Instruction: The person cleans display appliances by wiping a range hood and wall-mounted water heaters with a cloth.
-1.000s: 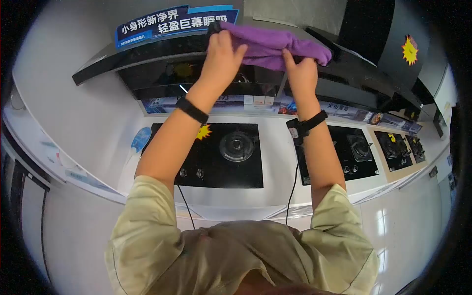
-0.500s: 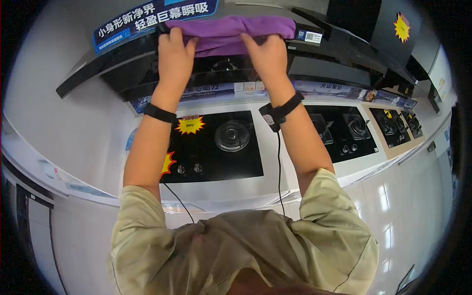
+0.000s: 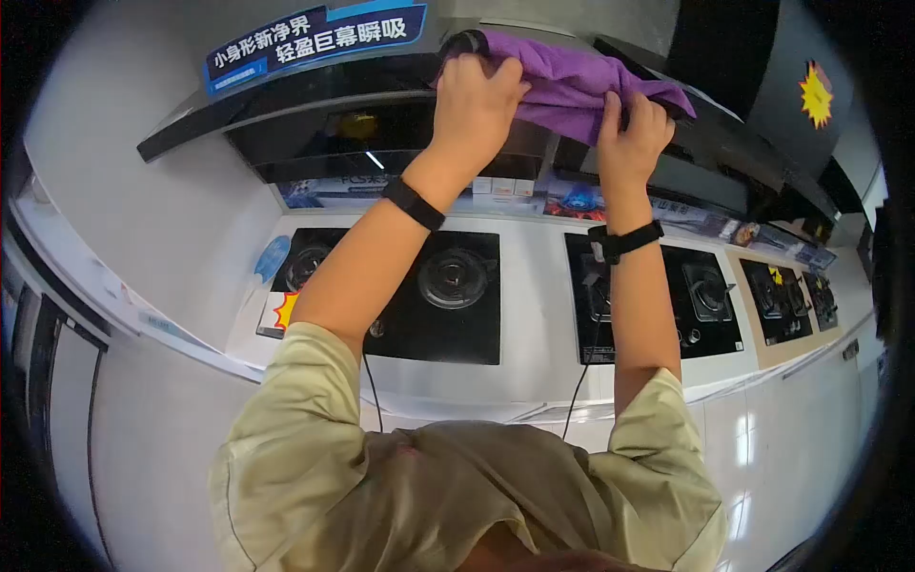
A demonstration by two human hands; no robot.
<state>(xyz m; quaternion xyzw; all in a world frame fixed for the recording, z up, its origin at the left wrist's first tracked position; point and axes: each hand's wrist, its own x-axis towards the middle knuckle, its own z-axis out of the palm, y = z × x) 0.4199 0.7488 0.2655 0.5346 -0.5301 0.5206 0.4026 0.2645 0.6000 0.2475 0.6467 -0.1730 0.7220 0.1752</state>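
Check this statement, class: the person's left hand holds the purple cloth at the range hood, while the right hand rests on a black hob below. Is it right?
The right hand is wrong: the head view shows it gripping the purple cloth too, above the black hobs. The left hand does hold it at the range hood.

Gripping purple cloth (image 3: 572,74) with left hand (image 3: 474,107) and right hand (image 3: 633,143), bunched along front of black range hood (image 3: 295,110). Wearing black wrist straps (image 3: 413,203) both sides. Showing blue sign (image 3: 319,48) on hood, left of cloth. Below, on white surface (image 3: 536,296), showing black gas hob (image 3: 443,329) partly behind left forearm (image 3: 372,262), second hob (image 3: 710,329) partly behind right forearm (image 3: 644,296), more hobs (image 3: 777,303) farther right.
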